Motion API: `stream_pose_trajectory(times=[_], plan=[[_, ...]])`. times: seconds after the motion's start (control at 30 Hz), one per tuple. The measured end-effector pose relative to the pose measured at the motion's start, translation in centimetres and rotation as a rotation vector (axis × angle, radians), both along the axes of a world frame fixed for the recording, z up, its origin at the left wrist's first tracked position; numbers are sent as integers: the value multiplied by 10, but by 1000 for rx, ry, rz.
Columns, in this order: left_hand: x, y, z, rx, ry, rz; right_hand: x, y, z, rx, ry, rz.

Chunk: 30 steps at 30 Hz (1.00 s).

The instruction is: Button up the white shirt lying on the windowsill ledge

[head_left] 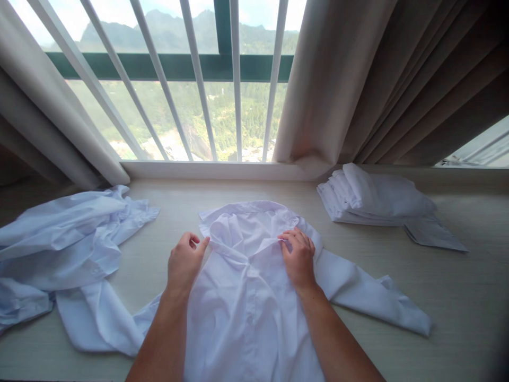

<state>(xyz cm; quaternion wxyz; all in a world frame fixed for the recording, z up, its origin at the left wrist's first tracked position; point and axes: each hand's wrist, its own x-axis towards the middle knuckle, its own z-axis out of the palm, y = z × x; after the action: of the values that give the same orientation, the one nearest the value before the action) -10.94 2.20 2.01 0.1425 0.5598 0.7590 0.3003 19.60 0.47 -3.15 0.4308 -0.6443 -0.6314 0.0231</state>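
Note:
A white long-sleeved shirt (238, 313) lies front side up before me, its button placket running down the middle and its collar spread at the far end. My left hand (185, 265) is beside the left collar edge. Its fingers are curled, the thumb stands apart from them, and the thumb tip touches the fabric. On the other side, my right hand (298, 257) pinches the right collar edge between thumb and fingers. One sleeve stretches out to the right; the left sleeve is partly hidden behind my forearm. The shirt's lower end runs out of view.
A loose heap of white clothing (67, 239) lies at the left. At the back right sits a stack of folded white garments (374, 196). Behind the pale wooden surface (167, 196) are a barred window (175, 69) and heavy curtains (342, 79) on both sides.

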Motion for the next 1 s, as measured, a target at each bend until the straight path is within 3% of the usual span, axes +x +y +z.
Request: stream_pose_trajectory(times=[0.13,0.23,0.47,0.77,1.0], plan=[[4,0,-5,-191,1,-147,3,1,-2,-7,1,-32],[10,1,-7,-191,-27,-177,4,1,-2,-6,6,-24],[21,-2,1,78,-135,-83,1,0,9,64,13,18],[40,-9,-3,348,-568,-6,-7,-5,18,78,32,139],[58,-16,-1,347,-585,-41,-13,-11,22,98,32,195]])
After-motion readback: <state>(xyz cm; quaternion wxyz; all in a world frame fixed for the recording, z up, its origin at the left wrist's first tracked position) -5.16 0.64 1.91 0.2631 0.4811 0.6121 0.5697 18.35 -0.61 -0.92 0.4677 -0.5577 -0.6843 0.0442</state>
